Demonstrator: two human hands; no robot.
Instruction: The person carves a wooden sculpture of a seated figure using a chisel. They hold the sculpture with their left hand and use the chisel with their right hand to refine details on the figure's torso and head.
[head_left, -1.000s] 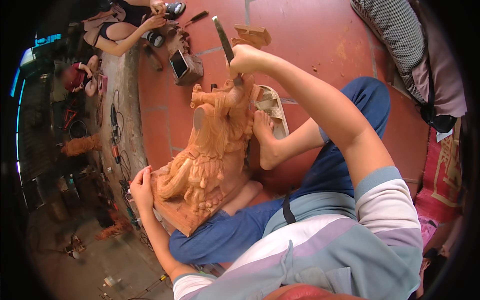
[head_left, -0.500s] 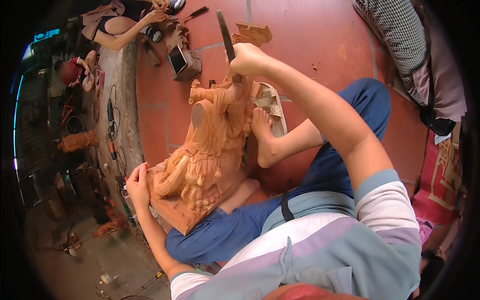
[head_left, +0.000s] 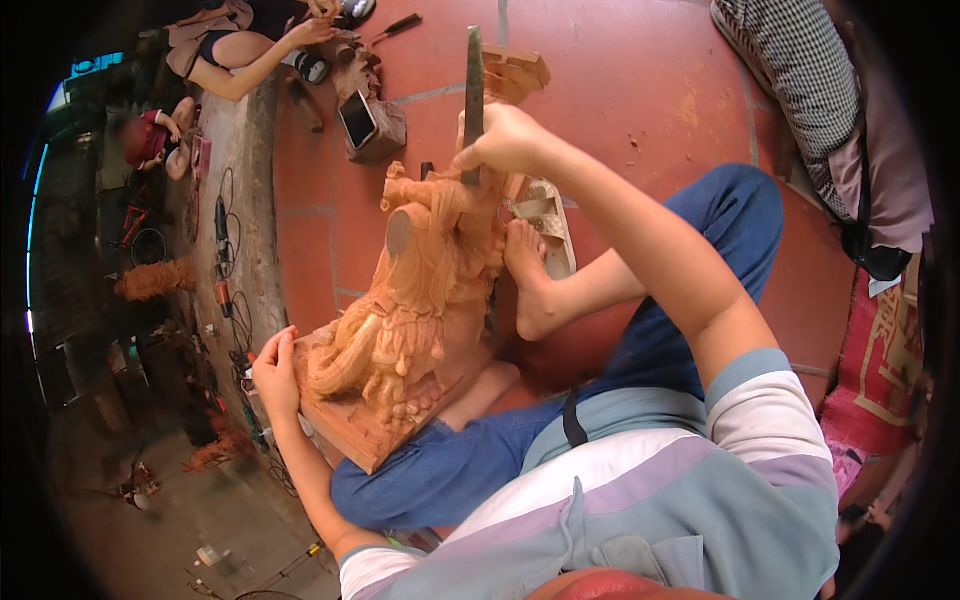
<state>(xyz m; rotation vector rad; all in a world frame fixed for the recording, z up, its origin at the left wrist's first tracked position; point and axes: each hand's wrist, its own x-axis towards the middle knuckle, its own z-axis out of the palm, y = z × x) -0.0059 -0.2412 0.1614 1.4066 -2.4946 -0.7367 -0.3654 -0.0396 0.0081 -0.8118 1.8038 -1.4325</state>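
Note:
A reddish-brown carved wooden statue of a robed figure leans across my lap, its square base toward me and its upper end pointing away. My left hand grips the left corner of that base, thumb on top. At the far end, my right hand is closed around a long flat metal file. The file stands nearly straight up in the picture, its lower end against the statue's upper part. My fingers partly hide the spot where file and wood meet.
A phone rests on a wooden block beyond the statue. Behind my right hand lies another carved wood piece. A handled tool is on the tiles. Power tools with cords line the left ledge. Another person's arm shows far left.
The file has swung from a leftward tilt to nearly upright, and my right hand has moved slightly down and right with it. My left hand stays on the base.

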